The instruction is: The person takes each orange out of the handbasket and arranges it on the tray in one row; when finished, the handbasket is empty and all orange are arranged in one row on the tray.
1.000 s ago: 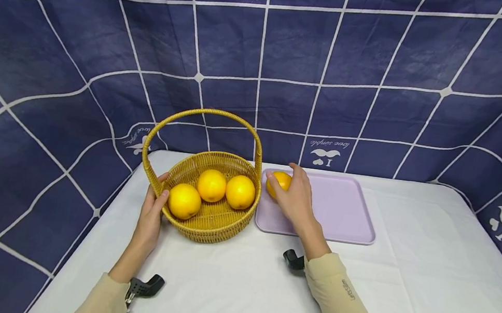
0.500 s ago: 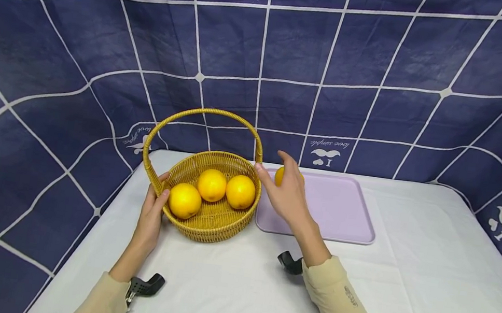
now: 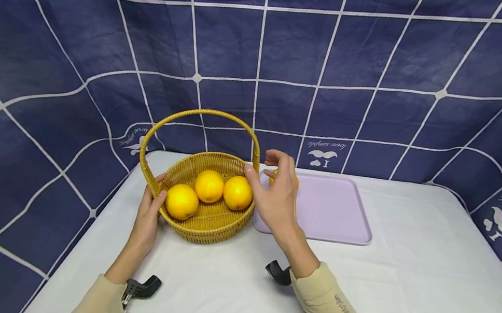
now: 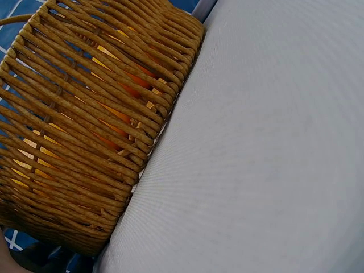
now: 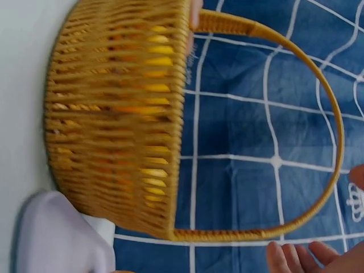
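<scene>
So, L grip point(image 3: 146, 219) clamped on rd woven basket point(image 3: 205, 235), R grip point(image 3: 278, 199) apart nr arched handle point(image 3: 205, 111)

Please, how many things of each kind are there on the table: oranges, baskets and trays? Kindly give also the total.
Oranges: 4 (3 in the basket, 1 partly hidden behind the right hand)
Baskets: 1
Trays: 1
Total: 6

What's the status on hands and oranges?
Left hand grips basket. Right hand empty, near its handle. Three oranges inside; fourth orange on tray, partly hidden by right hand.
</scene>
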Available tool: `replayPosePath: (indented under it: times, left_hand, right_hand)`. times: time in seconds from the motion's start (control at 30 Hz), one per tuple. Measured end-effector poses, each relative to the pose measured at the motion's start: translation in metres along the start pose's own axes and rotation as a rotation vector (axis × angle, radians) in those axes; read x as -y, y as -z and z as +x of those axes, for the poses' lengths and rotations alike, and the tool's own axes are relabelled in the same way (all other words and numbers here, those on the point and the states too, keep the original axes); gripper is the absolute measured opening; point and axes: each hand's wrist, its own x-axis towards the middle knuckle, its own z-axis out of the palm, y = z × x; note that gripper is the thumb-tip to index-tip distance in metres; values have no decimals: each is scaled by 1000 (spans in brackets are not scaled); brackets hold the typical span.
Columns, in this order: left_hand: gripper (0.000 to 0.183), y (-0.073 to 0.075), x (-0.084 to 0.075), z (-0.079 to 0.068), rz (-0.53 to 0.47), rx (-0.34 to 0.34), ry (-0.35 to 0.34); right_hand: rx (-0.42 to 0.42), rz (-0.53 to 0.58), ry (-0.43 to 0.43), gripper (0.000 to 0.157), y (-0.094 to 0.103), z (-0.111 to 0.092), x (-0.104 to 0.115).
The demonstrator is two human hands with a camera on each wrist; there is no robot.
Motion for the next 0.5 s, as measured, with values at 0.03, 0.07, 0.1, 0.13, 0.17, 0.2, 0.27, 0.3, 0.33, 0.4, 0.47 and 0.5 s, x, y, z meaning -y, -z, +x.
replayPosePath:
  times: [0.03, 0.07, 0.1, 0.13, 0.17, 0.2, 0.27, 0.3, 0.33, 0.4, 0.47, 0.5]
  left_hand:
    - [51, 2, 0, -1, -3, -3, -2]
    - [51, 3, 0, -1, -6, -6, -4]
    - [51, 5, -1, -2, -9, -7, -4]
    - [51, 6, -1, -2, -17, -4, -4]
    - [52, 7, -1, -3, -21, 1, -1]
    - [52, 8, -1, -4, -19, 3, 5]
    - [52, 9, -1, -6, -14, -5, 20]
    - [52, 10, 0, -7, -9, -10, 22]
    - [51, 10, 0, -7, -7, -11, 23]
    - [52, 10, 0, -6, -1, -7, 24]
    - [52, 8, 1, -4, 1, 6, 14]
    - [52, 7, 1, -3, 1, 14, 8]
  right_hand:
    - [9, 0, -2, 53, -3, -1, 0]
    - [21, -1, -8, 52, -7, -2, 0]
    - [36, -4, -17, 51, -10, -4, -1]
    - [55, -6, -27, 52, -13, -5, -2]
    - [77, -8, -35, 52, -15, -7, -3]
    - [103, -14, -45, 53, -18, -8, -4]
    - [164, -30, -62, 56, -23, -12, -7]
    - [193, -44, -68, 57, -25, -14, -9]
    - [219, -59, -74, 58, -27, -16, -11]
    - [263, -99, -78, 60, -30, -19, -15]
    - [299, -155, -76, 63, -32, -21, -19]
    - [310, -185, -67, 64, -33, -22, -20]
